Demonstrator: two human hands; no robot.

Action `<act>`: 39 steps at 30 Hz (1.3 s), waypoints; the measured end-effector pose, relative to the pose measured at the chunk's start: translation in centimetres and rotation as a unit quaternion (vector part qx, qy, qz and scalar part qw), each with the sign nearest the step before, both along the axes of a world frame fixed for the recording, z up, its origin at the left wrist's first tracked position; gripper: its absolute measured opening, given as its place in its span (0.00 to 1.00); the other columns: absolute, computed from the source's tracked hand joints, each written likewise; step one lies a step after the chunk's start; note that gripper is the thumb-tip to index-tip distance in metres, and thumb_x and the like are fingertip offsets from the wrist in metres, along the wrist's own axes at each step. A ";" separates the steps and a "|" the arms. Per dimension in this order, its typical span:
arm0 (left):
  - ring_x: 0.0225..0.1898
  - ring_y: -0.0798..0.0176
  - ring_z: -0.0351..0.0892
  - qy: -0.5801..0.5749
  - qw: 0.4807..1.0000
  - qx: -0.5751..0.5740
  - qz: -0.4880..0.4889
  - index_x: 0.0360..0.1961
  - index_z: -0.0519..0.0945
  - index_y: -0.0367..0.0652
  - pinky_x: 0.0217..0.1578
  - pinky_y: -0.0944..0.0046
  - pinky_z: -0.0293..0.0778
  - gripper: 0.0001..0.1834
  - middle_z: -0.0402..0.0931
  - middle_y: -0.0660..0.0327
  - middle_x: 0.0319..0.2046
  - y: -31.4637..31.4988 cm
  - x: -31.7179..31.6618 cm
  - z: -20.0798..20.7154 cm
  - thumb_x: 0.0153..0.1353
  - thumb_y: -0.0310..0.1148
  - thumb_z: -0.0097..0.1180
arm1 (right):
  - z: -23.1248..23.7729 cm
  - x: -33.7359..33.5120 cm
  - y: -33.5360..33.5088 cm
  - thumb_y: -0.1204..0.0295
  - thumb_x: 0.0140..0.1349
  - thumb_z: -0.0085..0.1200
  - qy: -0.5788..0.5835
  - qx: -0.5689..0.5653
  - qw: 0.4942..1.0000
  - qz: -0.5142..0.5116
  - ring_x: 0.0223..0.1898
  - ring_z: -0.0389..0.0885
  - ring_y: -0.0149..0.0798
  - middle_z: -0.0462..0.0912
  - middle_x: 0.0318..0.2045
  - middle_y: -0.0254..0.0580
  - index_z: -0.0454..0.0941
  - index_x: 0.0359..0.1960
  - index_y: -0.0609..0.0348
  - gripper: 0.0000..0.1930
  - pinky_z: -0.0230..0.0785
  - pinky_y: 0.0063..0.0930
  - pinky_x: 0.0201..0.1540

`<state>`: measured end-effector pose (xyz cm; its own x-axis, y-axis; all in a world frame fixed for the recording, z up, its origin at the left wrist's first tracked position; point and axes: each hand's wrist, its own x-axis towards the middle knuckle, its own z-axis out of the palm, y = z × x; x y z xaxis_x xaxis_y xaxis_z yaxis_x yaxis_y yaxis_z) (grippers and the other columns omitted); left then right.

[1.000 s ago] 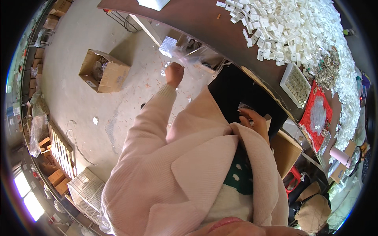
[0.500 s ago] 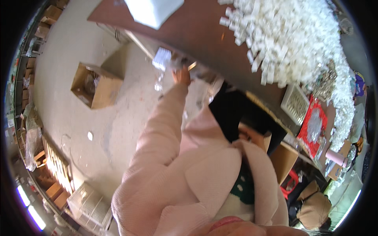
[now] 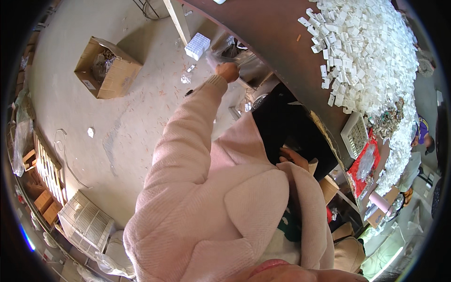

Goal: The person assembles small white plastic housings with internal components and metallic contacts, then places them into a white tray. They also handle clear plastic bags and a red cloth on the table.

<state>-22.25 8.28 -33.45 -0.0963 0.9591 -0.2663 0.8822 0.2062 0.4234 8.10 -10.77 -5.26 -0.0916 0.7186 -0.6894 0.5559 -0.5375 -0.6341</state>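
My left hand (image 3: 228,71) reaches out beside the table's edge, its fingers closed on a clear plastic bag (image 3: 213,59) that is partly blurred. Just past the fist an open cardboard box (image 3: 256,81) stands under the table edge, with clear plastic at its mouth. A white block with a grid of round marks (image 3: 197,46) lies on the floor near that hand. Close to my waist, my right hand (image 3: 297,159) rests by the black cloth (image 3: 300,122), fingers loosely apart; its palm is hidden and I see nothing held in it.
Heaped on the brown table (image 3: 277,42) are many small white plastic pieces (image 3: 361,61). A white basket (image 3: 354,134) and a red bag (image 3: 364,162) sit along its edge. An open carton (image 3: 112,70) stands on the floor at left, with a white crate (image 3: 85,221) nearer.
The view has shifted, bringing more floor and the table heap into sharper sight. My left hand has moved slightly up and right in view, closer to the box. My right hand stays by the black cloth.
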 end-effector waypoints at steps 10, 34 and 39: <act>0.24 0.63 0.79 -0.404 0.871 0.153 0.233 0.30 0.88 0.38 0.30 0.60 0.74 0.15 0.84 0.54 0.23 2.3 -1.1 3.5 0.57 0.42 0.68 | 1.0 -1.2 -0.1 0.76 0.62 0.59 -0.074 0.045 0.994 0.065 0.50 0.81 0.38 0.84 0.47 0.47 0.79 0.58 0.54 0.20 0.73 0.33 0.54; 0.37 0.57 0.81 -0.201 0.947 0.242 0.070 0.43 0.83 0.35 0.40 0.58 0.77 0.12 0.83 0.63 0.35 4.4 -3.6 6.1 0.59 0.29 0.64 | -21.8 -12.7 21.8 0.63 0.66 0.60 0.256 0.132 0.934 -0.213 0.44 0.78 0.36 0.78 0.40 0.35 0.76 0.45 0.52 0.11 0.76 0.39 0.46; 0.42 0.53 0.82 -0.443 0.869 0.215 -0.046 0.42 0.84 0.38 0.47 0.58 0.78 0.19 0.85 0.62 0.39 1.7 -1.5 7.3 0.47 0.23 0.74 | -23.0 -13.5 22.1 0.62 0.66 0.60 0.139 0.191 0.935 -0.264 0.46 0.76 0.37 0.76 0.43 0.36 0.75 0.47 0.51 0.13 0.75 0.41 0.48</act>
